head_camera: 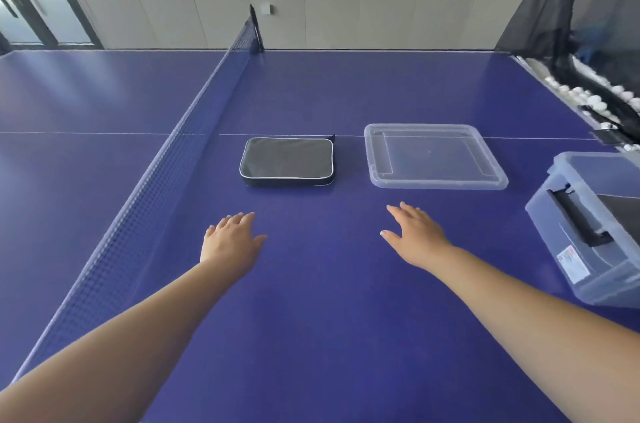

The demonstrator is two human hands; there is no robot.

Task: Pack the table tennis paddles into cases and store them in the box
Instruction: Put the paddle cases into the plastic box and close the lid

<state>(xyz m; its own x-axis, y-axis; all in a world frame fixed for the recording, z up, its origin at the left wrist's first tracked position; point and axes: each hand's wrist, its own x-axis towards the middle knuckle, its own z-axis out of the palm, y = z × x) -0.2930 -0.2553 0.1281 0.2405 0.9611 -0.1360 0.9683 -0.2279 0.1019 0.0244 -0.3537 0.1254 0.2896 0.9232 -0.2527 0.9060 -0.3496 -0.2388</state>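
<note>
A dark rectangular paddle case (pixel 286 161) with white piping lies zipped flat on the blue table, near the centre line. Right of it sits a clear plastic lid (pixel 434 156), upside down. The clear storage box (pixel 588 228) with a black handle stands at the right edge, with something dark inside it. My left hand (pixel 232 240) hovers with straight fingers just below the case, holding nothing. My right hand (pixel 415 235) is spread flat below the lid, also empty. No loose paddle shows.
The net (pixel 166 159) runs diagonally along the left. A black ball-catching net (pixel 568 24) with several white balls (pixel 595 100) hangs over the far right end of the table. The blue table (pixel 311 318) stretches toward me between my arms.
</note>
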